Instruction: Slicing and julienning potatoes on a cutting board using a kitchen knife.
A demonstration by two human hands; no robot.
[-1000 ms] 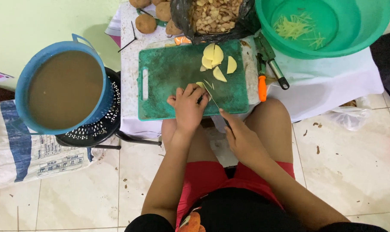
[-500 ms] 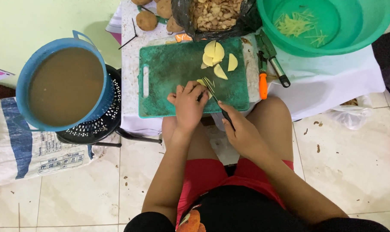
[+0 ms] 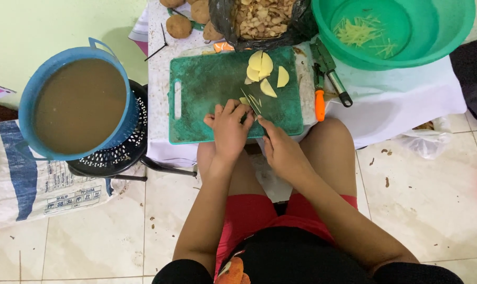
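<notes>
My left hand (image 3: 228, 129) presses down on a small stack of potato slices (image 3: 245, 101) on the green cutting board (image 3: 207, 84). My right hand (image 3: 281, 150) grips a knife (image 3: 251, 101) whose blade rests across those slices beside my left fingertips. Several pale yellow potato slices (image 3: 265, 73) lie further up the board. The board sits on a low white-covered table (image 3: 396, 105) in front of my knees.
A green basin (image 3: 443, 37) holding thin potato strips stands at the top right. A black bag of peelings (image 3: 259, 18) and whole potatoes (image 3: 178, 25) lie behind the board. An orange-handled peeler (image 3: 319, 97) lies right of it. A blue bucket of brown water (image 3: 75, 102) stands left.
The knife blade has shifted slightly along the slices under my left fingers; both hands stay at the board's near edge.
</notes>
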